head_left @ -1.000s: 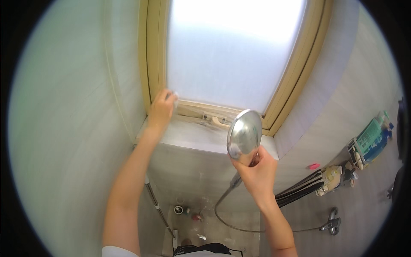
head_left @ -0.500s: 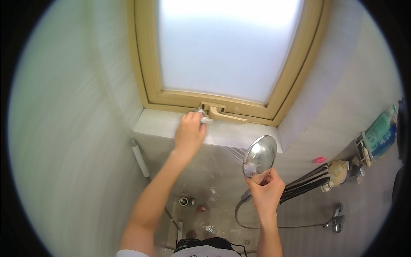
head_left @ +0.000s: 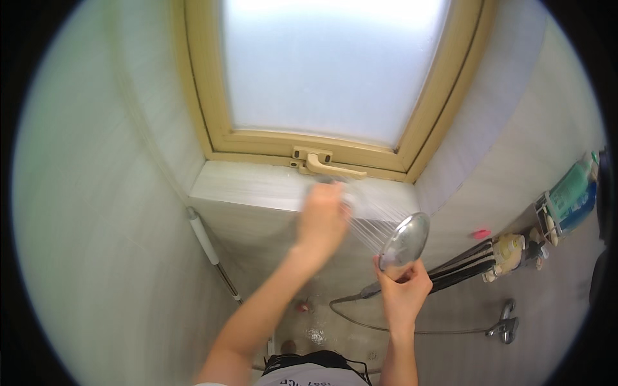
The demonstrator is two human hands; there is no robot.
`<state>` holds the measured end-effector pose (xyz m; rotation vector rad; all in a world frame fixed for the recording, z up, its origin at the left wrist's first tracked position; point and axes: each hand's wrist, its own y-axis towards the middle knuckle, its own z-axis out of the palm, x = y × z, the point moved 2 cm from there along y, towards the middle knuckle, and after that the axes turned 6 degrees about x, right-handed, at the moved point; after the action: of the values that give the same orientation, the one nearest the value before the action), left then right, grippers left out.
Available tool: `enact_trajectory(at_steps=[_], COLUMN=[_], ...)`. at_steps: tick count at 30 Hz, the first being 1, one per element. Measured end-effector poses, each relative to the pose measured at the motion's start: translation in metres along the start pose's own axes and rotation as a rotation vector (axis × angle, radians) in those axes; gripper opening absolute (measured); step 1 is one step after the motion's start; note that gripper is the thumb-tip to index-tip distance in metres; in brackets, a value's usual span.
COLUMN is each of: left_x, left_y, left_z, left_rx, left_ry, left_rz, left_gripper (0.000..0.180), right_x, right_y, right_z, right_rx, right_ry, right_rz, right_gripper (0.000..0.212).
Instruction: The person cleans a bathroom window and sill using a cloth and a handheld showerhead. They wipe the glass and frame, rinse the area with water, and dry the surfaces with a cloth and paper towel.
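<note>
A frosted window [head_left: 328,77] in a tan frame stands beyond both hands, and below it a pale sill [head_left: 244,183] runs just past the left hand. From beneath the right hand, a hose [head_left: 450,332] curves rightward to a tap [head_left: 507,327]. The shower head [head_left: 405,243] sits atop the right hand [head_left: 404,293], which grips its neck; the disc's long axis slants up to the right, its face and spray aimed leftward at the left hand. That left hand [head_left: 322,219], blurred, curls round a small pale thing [head_left: 348,199]. Just beyond, the window lever [head_left: 338,170] points right.
</note>
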<state>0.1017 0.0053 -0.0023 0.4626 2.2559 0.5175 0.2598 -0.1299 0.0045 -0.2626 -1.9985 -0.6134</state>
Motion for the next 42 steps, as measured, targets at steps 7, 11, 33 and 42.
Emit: enact_trajectory(at_steps=[7,11,33,42], left_x=[-0.014,0.085,0.138,0.137], left_y=[0.000,-0.003,-0.004,0.013], left_z=[0.017,-0.068,-0.149,-0.156], left_rx=[0.008,-0.271,-0.002,-0.021], left_ry=[0.065,0.428,0.849,0.788], left_rz=[0.197,-0.084,-0.351,-0.455], left_gripper=[0.035,0.020,0.024,0.029], right_x=[0.009,0.009,0.014,0.055], right_y=[0.007,0.005,-0.014,-0.009], right_z=[-0.004,0.005,0.045,0.066], right_rx=[0.040,0.061,0.367,0.469], right_ry=[-0.018,0.024,0.148,0.151], right_rz=[-0.010,-0.010,0.007,-0.112], right_gripper=[0.034,0.038,0.034,0.032])
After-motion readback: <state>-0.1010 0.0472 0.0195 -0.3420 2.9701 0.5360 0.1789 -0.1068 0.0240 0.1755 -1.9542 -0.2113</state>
